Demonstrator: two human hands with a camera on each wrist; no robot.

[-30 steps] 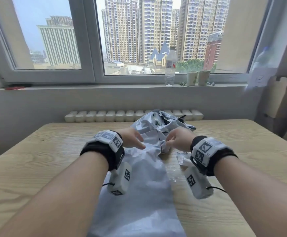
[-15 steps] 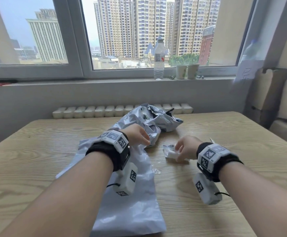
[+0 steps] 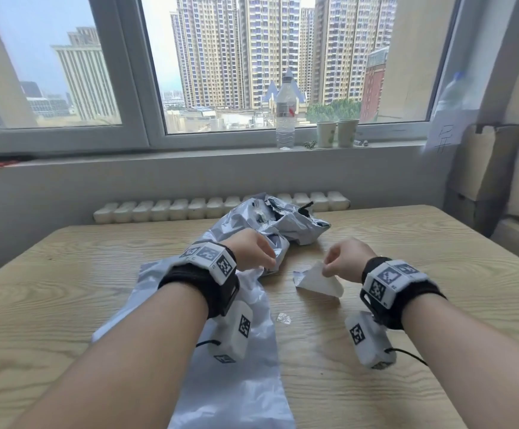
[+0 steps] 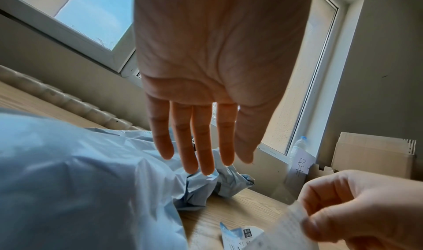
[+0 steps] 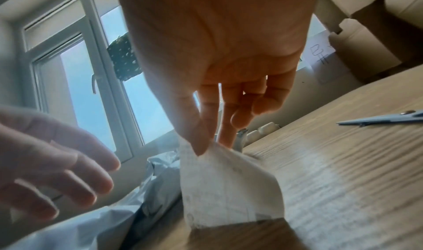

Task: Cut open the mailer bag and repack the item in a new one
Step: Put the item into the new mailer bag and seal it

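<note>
A flat grey mailer bag [image 3: 236,382] lies on the wooden table [image 3: 422,243] under my left forearm. Beyond it sits a crumpled, torn grey mailer bag [image 3: 289,221]. My left hand [image 3: 269,264] hovers over the flat bag's far end; the left wrist view shows this left hand [image 4: 206,163] with straight fingers, holding nothing, above the grey plastic [image 4: 68,181]. My right hand [image 3: 326,270] pinches a white printed paper slip [image 3: 317,281] between thumb and forefinger and holds it lifted off the table, as the right wrist view shows [image 5: 203,145]. A small white-and-blue printed piece [image 4: 242,235] lies under the slip.
Grey scissors [image 5: 384,120] lie on the table to my right. A tiny clear plastic scrap [image 3: 283,318] sits between my forearms. A water bottle [image 3: 284,113] and two paper cups [image 3: 337,133] stand on the sill. Cardboard boxes [image 3: 506,168] are stacked at the right.
My right hand left the bag, moved right to the white slip, took hold of it and lifted it. My left hand stayed over the flat bag.
</note>
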